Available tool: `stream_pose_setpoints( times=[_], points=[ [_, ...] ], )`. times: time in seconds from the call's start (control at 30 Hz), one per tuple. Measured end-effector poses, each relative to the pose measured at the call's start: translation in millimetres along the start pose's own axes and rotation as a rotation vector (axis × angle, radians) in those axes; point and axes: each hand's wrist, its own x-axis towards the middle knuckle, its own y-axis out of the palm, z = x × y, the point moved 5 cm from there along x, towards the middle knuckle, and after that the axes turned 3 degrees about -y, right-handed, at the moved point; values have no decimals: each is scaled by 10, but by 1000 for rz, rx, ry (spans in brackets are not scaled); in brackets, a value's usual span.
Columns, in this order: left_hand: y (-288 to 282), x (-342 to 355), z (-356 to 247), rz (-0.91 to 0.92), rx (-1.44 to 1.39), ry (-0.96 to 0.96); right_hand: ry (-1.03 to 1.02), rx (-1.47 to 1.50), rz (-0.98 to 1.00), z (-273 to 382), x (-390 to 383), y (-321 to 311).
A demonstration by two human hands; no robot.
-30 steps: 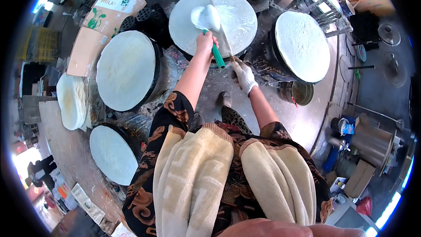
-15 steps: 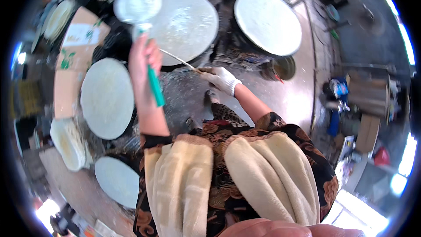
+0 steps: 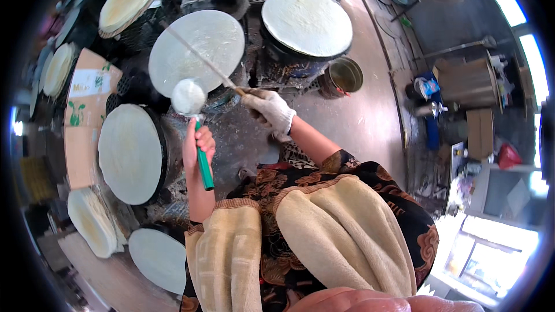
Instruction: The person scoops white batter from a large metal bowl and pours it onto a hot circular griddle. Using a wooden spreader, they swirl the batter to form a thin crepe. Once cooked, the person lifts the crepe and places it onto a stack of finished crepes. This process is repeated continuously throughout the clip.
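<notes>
My bare left hand [image 3: 198,145] is closed round a green-handled ladle [image 3: 204,169], whose bowl is coated in white batter. The bowl hangs over the near edge of a round griddle [image 3: 217,37] covered with a pale layer. My right hand [image 3: 269,111], in a white knitted glove, grips the wooden end of a long thin spatula [image 3: 199,55]. Its blade reaches across the same griddle; whether it touches the surface I cannot tell. To the right, a second griddle bears a thicker white round sheet [image 3: 306,20].
More griddles with pale round sheets [image 3: 130,153] [image 3: 157,260] curve along my left. Stacked flatbreads [image 3: 92,222] [image 3: 130,3] lie beside them. Cardboard [image 3: 81,156] stands along the left side. A metal bucket [image 3: 342,76] sits on the floor below the right griddle.
My left hand has drawn the ladle back toward me, from beyond the griddle's left side to its near edge. The spatula now extends farther across the griddle. The view has shifted.
</notes>
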Motion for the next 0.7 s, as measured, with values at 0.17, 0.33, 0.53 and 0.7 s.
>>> stream_pose_setpoints(
  times=[0.17, 0.33, 0.53, 0.7],
  points=[
    [64, -153, 248, -65, 236, 225, 29, -313, 437, 135, -162, 687],
    [221, -419, 323, -195, 256, 404, -51, -101, 667, 124, -86, 630],
    [121, -1139, 677, -43, -245, 538, 203, -483, 497, -294, 691, 218],
    [-235, -1468, 1052, -397, -405, 664, -7, -484, 605, -491, 1682, 1097]
  ],
)
